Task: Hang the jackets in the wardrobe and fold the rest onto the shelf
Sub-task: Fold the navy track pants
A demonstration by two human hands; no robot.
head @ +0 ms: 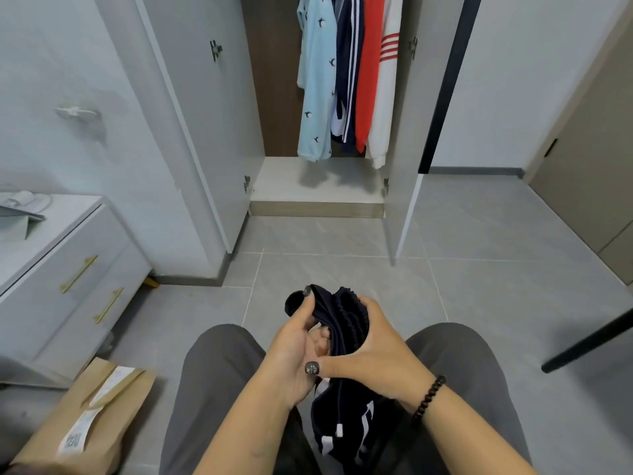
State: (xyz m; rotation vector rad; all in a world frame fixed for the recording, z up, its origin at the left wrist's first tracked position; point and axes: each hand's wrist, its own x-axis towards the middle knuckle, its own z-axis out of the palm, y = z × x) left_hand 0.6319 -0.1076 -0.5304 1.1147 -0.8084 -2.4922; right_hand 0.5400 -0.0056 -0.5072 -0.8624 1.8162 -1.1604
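Grey tile floor pretty much everywhere, with a wardrobe straight ahead, both doors swung open. Hanging inside, left to right: a light blue top with little dark birds, a navy jacket with white stripes, a red one and a white one with red stripes on the sleeve. They hang above the pale wardrobe shelf at the bottom, not touching it.

On the left there's a white drawer unit with gold handles, white slippers on top of it next to a grey folded thing I can't make out. A brown paper bag with a printed label lies on the floor just in front of it. A black leg of some furniture pokes in from the right.

The person is seated, grey trousers, knees apart. Both hands hold a dark navy garment bunched up between the knees, ribbed edge on top. The left hand has its grip closed on the left side of the bundle, one finger hooked up over the top. The right hand, beaded bracelet on the wrist, is wrapped over the right side with the thumb pointing left across it. The rest of the garment hangs down below the hands, white markings and a white-tipped drawcord showing
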